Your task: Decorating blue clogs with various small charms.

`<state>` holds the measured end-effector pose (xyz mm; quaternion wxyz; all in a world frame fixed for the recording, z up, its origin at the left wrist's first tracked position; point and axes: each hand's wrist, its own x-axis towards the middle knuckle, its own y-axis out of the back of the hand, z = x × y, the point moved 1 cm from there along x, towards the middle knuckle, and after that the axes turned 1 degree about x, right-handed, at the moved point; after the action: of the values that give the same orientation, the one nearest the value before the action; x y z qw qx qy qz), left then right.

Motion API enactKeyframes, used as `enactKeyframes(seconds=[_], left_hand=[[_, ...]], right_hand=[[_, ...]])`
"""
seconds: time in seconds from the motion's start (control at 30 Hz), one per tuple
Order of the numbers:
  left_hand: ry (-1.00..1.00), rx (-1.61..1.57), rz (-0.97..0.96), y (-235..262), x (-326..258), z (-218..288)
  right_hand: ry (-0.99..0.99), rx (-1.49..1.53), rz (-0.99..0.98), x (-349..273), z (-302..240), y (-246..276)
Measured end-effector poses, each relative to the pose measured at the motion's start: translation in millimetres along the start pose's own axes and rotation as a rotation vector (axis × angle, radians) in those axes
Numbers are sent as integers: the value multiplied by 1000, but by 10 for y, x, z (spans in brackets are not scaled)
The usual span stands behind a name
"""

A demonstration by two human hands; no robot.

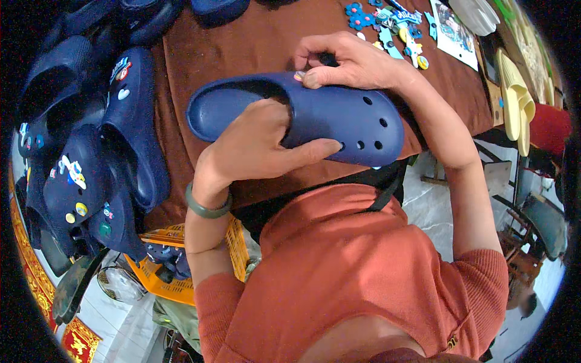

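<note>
A dark blue clog shoe with round holes in its toe lies sideways above a brown-covered table. My left hand grips it: fingers reach into the shoe's opening and the thumb presses on the outside near the holes. My right hand rests on the clog's upper edge, its fingertips pinching a small pale charm against the shoe. A green bangle circles my left wrist.
A pile of dark blue clogs, some with coloured charms, fills the left. Loose shoe charms and a printed card lie at the table's far right. Yellow slippers hang at the right. An orange crate sits below.
</note>
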<state>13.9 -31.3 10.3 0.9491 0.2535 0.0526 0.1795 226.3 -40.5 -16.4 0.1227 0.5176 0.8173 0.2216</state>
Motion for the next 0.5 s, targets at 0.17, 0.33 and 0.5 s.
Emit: enactKeyframes(seconds=[0.17,0.33,0.5], left_hand=[[-33,-96,84,-60,-9,-8],[-44,56,41,-10,-10,-40],[169,69,-137,30,5,6]], right_hand=[[233,207,-127,-22,-112,95],[149,237,-117,-6,-82,36],[181,-147,49,-38,-230,-64]])
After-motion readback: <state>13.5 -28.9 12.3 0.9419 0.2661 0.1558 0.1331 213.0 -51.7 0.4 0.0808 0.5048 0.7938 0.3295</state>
